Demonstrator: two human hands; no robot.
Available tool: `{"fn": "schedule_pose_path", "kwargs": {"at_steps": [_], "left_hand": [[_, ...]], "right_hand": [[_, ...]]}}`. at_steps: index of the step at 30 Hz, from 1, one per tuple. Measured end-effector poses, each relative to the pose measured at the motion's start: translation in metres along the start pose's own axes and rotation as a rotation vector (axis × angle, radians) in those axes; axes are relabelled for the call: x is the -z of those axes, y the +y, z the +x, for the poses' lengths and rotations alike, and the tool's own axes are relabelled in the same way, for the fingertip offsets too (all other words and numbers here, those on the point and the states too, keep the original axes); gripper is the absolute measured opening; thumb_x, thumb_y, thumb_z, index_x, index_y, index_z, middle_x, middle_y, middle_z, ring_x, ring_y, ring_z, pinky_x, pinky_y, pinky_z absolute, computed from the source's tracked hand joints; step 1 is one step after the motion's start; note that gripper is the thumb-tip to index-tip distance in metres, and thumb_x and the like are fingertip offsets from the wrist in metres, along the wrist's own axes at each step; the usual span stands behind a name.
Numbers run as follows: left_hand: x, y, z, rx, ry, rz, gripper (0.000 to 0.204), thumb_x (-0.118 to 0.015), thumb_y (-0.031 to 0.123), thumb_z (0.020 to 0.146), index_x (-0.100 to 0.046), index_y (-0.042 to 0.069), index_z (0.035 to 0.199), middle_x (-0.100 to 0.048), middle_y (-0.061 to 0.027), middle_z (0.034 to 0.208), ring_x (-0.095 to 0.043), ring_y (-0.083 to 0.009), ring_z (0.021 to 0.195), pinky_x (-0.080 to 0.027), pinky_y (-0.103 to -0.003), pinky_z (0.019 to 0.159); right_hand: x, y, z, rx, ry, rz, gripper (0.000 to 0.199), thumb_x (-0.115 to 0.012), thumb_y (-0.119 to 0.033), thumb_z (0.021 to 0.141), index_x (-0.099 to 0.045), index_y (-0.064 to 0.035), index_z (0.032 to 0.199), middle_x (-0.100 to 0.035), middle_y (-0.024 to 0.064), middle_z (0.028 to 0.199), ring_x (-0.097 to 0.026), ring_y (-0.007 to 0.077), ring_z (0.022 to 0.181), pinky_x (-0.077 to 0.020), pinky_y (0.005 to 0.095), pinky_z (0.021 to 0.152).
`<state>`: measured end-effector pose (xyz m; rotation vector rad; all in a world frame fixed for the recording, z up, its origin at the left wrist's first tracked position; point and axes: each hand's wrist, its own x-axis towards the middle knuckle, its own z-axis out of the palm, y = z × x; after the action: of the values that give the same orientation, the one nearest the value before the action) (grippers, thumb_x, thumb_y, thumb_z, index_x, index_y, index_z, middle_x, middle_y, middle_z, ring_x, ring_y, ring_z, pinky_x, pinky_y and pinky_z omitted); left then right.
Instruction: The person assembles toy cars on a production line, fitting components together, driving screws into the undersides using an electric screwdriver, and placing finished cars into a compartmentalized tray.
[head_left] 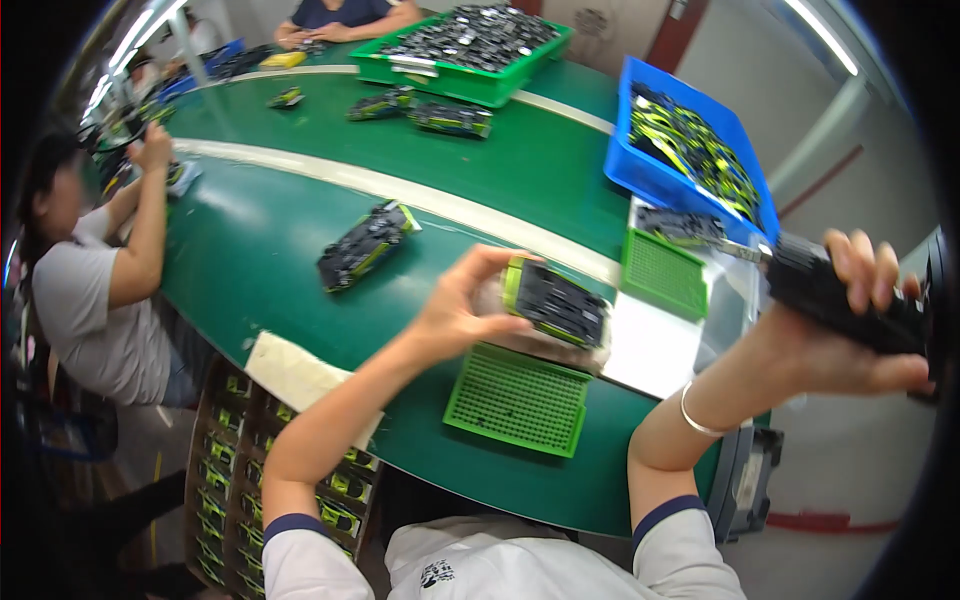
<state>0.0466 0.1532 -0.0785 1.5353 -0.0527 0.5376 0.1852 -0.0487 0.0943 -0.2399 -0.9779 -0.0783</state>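
Note:
My left hand (457, 308) pinches a toy car body (560, 305) at its lime-green end. The dark underside faces up, over a pale pad at the table's near side. Raised at the right, my right hand (805, 345) is wrapped round a black electric screwdriver (835, 290). Its metal tip points left, apart from the car in my left hand. Close to that tip, another dark toy car (682, 226) lies by a small green perforated tray (665, 272). A second green perforated tray (518, 400) sits just in front of me.
One toy car (368, 245) lies left on the green table (250, 230). More cars (450, 119) lie beyond the pale strip. A blue bin (620, 155) of green-black parts and a green bin (480, 92) of dark parts stand farther back. Co-workers (110, 270) sit left and across.

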Motion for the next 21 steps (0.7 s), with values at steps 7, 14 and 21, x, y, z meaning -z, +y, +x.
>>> {"fn": "schedule_pose_path", "kwargs": {"at_steps": [7,14,21], "left_hand": [[0.038,0.084,-0.019,-0.182,0.210,0.280,0.061,-0.075,0.005,0.062,-0.048,-0.002,0.116,-0.053,-0.0105,0.114,-0.050,-0.0164,0.107,-0.037,-0.030,0.096],[0.233,0.147,-0.072,0.046,0.371,1.611,0.054,-0.074,0.005,0.056,-0.056,-0.001,0.107,-0.059,-0.0144,0.102,-0.058,-0.0240,0.094,-0.044,-0.031,0.083],[0.306,0.107,-0.072,0.780,-0.058,1.869,0.054,-0.077,0.016,0.050,-0.057,0.004,0.099,-0.059,-0.0153,0.095,-0.056,-0.0306,0.092,-0.045,-0.037,0.081]], "right_hand": [[0.002,-0.012,-0.002,0.009,-0.004,-0.099,0.052,-0.064,-0.055,0.066,-0.049,-0.0060,0.076,-0.040,0.0018,0.066,-0.040,0.0091,0.059,-0.0352,0.0241,0.061],[-0.008,-0.006,0.009,0.189,0.233,-0.277,0.036,-0.047,-0.045,0.075,-0.045,-0.0087,0.076,-0.042,0.0035,0.062,-0.039,0.0116,0.053,-0.0339,0.0250,0.053],[-0.006,0.017,0.011,0.111,-0.172,-0.260,0.056,-0.035,-0.061,0.082,-0.052,-0.0086,0.092,-0.046,0.0052,0.062,-0.040,0.0140,0.044,-0.0351,0.0255,0.039]]}}
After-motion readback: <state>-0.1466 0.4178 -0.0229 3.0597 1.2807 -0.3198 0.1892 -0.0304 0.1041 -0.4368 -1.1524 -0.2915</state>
